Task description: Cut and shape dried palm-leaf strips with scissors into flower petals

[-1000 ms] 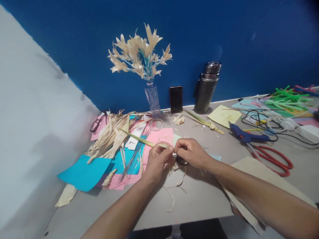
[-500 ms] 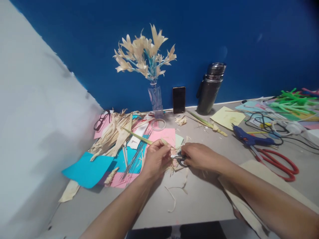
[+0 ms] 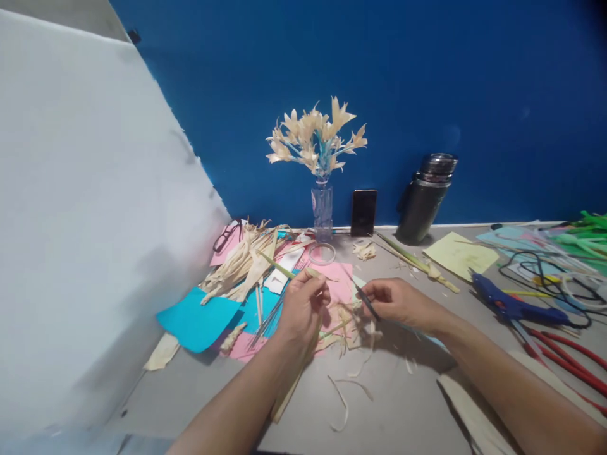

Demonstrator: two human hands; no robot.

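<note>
The fingers (image 3: 320, 287) of the left hand (image 3: 302, 304) are pinched around a green strip (image 3: 279, 268), which slants in from the husk pile (image 3: 246, 256), its thin tip poking out toward the right hand (image 3: 403, 304). The right fingers are closed about slim dark scissors (image 3: 368, 303), whose blade points up and leftward. Tip and blade stand apart, with a narrow gap between them above the pink paper (image 3: 339, 284).

Between the forearms, the desk (image 3: 393, 404) runs down toward its near edge, carrying only thin curled shavings (image 3: 344, 407); this is the widest open stretch. A pale length (image 3: 287, 404) extends beneath the left wrist toward that edge.

Leftward, room is tighter: the husks and a blue sheet (image 3: 198, 319) fill the space toward the white wall (image 3: 95, 189). Along the back edge, by the blue wall, stand a clear vase (image 3: 322, 208), an upright phone (image 3: 363, 213) and a dark flask (image 3: 424, 205), all well beyond the hands. On the right, a glue gun (image 3: 515, 302) and red-handled scissors (image 3: 569, 357) lie past the right forearm, the red handles cut off by the view's border.
</note>
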